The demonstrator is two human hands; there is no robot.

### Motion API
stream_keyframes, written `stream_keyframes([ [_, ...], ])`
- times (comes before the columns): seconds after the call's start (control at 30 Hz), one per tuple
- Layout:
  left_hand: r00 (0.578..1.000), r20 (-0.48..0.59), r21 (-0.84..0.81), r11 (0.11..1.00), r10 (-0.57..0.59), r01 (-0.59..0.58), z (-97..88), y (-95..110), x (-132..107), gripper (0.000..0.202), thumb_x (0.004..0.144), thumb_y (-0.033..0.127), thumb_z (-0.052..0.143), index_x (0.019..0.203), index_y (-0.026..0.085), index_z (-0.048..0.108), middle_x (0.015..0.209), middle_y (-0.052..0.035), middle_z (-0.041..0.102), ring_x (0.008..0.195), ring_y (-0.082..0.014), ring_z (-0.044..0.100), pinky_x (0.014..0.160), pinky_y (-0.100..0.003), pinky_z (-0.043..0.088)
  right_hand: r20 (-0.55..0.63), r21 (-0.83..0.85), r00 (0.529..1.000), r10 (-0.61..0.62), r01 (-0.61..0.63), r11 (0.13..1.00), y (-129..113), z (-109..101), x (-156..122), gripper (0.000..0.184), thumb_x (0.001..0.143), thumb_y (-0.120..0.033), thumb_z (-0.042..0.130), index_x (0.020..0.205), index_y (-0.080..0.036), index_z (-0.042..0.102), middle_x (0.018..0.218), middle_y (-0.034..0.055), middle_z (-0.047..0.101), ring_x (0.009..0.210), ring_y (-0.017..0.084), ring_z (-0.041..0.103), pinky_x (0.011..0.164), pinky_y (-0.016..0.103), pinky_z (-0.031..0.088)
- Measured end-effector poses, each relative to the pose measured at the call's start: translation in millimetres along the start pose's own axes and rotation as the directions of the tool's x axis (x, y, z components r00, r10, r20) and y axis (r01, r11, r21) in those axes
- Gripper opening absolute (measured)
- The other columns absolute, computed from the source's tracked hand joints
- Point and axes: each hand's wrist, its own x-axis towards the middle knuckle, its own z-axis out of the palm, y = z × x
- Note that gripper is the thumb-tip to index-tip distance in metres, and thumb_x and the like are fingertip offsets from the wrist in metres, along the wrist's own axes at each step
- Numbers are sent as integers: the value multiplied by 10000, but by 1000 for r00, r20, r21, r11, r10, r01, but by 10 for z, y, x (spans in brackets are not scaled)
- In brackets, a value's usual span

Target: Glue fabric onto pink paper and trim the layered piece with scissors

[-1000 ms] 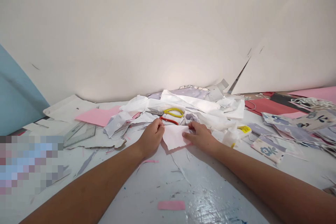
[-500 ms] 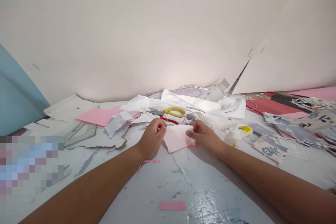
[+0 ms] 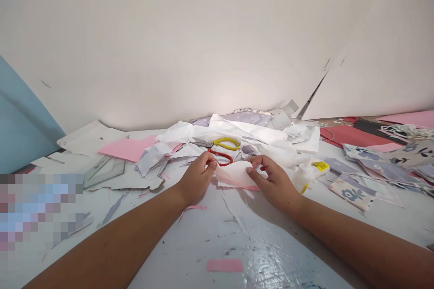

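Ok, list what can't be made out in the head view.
All in the head view:
White sheet: pinched left corner, hidden by the left hand.
Yellow label: print too small to read.
White cord: part cut off by the right edge.
Lower-left patch: contents blurred into blocks.

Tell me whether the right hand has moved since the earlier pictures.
Yes. The right hand has shifted to the right, judged against the yellow scissor handle; its thumb tip now sits farther from that handle.

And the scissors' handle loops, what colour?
Yellow far loop, red near loop; seen in the head view.
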Motion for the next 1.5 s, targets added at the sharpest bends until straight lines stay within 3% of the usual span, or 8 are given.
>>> stream_keyframes([
  [0.27,990,71,61,990,120,-125,-79,-3,5,92,780,201,387,707,206,444,834,-1,520,789,-151,474,730,-277,379,176,-134,979,-102,127,983,-9,-103,-6,155,856,-348,315,771,-229,366,909,21,542,821,183,487,731,339,404],
  [0.47,972,117,89,973,203,-214,-93,-31,12,86,756,168,395,696,205,444,822,-23,512,799,-166,477,744,-299,392,397,-267,887,-237,358,895,-62,-139,-39,81,873,-254,281,831,-222,342,1010,68,522,882,197,487,786,376,382],
  [0.67,971,129,83,973,203,-214,-86,-29,9,90,754,164,392,691,205,441,824,-20,506,801,-164,471,748,-301,387,471,-341,851,-231,417,843,-101,-128,-41,115,874,-241,249,851,-205,356,953,92,532,844,212,503,735,378,397],
  [0.77,973,126,53,978,194,-202,-88,-24,17,90,749,170,396,677,202,439,816,-20,505,799,-163,467,753,-297,382,482,-317,854,-196,379,869,-141,-159,-43,163,877,-286,253,883,-211,398,895,72,535,819,213,496,718,370,398],
  [0.93,988,133,-102,993,79,-66,-108,2,16,74,717,178,406,648,196,427,861,-27,531,822,-167,480,752,-296,383,480,-215,877,-21,141,967,-221,-235,-21,237,874,-344,251,849,-238,461,791,22,534,736,187,490,681,341,410],
  [1.1,969,247,-275,960,13,57,-170,79,-13,77,658,152,405,596,195,422,931,-38,548,868,-184,492,685,-283,397,488,-87,872,45,-3,996,-250,-289,9,229,844,-320,319,885,-256,535,867,13,576,791,195,519,685,329,418],
  [1.27,892,442,-282,958,90,43,-252,183,-38,129,579,99,433,514,188,500,1001,-28,546,957,-215,490,690,-276,411,496,-133,860,121,-62,989,-272,-315,23,241,819,-292,328,848,-254,564,958,12,586,903,212,532,743,322,428],
  [1.5,789,614,-128,988,15,81,-364,353,-69,120,584,129,470,551,210,552,1215,9,442,1072,-251,435,620,-249,433,544,-111,835,85,-28,993,-264,-316,12,303,786,-231,328,965,-260,569,1023,19,566,943,221,508,814,386,398],
])
